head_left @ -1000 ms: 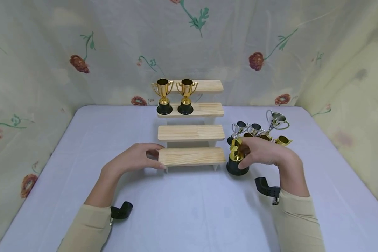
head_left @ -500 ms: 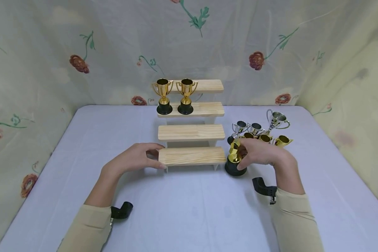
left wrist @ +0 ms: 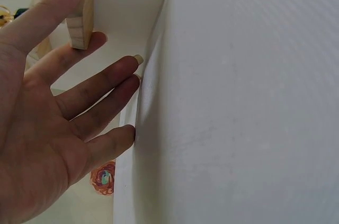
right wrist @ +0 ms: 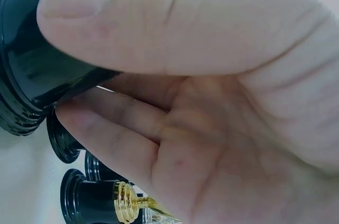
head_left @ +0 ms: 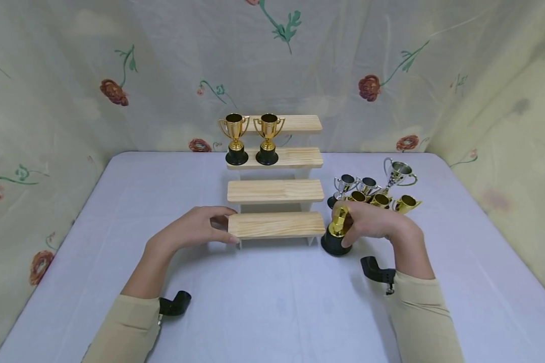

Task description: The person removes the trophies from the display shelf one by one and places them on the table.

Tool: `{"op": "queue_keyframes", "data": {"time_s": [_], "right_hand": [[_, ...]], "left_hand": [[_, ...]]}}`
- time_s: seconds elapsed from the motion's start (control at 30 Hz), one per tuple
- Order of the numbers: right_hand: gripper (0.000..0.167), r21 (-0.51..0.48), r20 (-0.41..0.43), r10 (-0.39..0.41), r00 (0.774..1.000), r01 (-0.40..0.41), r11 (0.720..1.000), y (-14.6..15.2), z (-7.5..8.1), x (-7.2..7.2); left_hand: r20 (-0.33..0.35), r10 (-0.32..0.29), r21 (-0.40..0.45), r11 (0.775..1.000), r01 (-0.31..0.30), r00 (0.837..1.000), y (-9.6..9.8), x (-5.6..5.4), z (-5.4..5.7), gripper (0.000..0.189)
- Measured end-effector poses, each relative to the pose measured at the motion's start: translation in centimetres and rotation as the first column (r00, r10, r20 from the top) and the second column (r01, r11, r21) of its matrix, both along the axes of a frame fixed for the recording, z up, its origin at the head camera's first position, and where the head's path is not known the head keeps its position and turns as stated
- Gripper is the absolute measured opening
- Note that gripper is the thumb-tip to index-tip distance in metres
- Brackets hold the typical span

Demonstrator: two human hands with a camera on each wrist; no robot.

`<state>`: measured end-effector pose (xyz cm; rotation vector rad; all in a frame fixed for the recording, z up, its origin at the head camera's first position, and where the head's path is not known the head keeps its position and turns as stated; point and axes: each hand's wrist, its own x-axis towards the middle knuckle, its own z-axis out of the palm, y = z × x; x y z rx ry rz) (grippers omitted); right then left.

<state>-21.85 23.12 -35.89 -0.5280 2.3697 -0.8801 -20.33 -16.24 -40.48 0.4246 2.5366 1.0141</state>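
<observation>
My left hand (head_left: 200, 227) holds the left end of the lowest step of a tiered wooden stand (head_left: 277, 225). In the left wrist view its thumb and index finger lie on either side of the board end (left wrist: 79, 29), the other fingers spread. My right hand (head_left: 379, 220) grips a trophy (head_left: 336, 243) with a faceted gold top and round black base, just right of the lowest step. Its thumb lies along the black base (right wrist: 37, 49) in the right wrist view. Two gold cup trophies (head_left: 234, 132) stand on the third step up.
Behind my right hand a group of trophies stands on the table: small silver cups (head_left: 345, 185), a larger silver cup (head_left: 398, 172) and several gold ones (head_left: 406, 203). A white cloth (head_left: 254, 302) covers the table. Floral curtains (head_left: 163, 60) hang behind it.
My right hand has moved slightly left and toward me with the trophy, which has turned so its gold top looks narrower. The left hand stays at the stand.
</observation>
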Motion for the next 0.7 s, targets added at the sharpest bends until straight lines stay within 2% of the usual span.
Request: {"op": "queue_keyframes", "data": {"time_s": [0.47,0.57,0.7], "right_hand": [[0.049,-0.045,0.039,0.009,0.999,-0.007,0.999,-0.2,-1.1,-0.2],[0.050,-0.030,0.038,0.003,0.999,-0.002,1.000,0.0,-1.0,-0.2],[0.050,0.025,-0.012,0.005,1.000,-0.005,1.000,0.5,-0.5,0.0]], "left_hand": [[0.016,0.010,0.004,1.000,-0.010,1.000,-0.1,0.0,-0.3,0.074],[0.016,0.007,0.011,1.000,-0.008,1.000,0.0,0.1,-0.2,0.073],[0.007,0.004,0.019,1.000,-0.004,1.000,0.0,0.1,-0.1,0.070]]}}
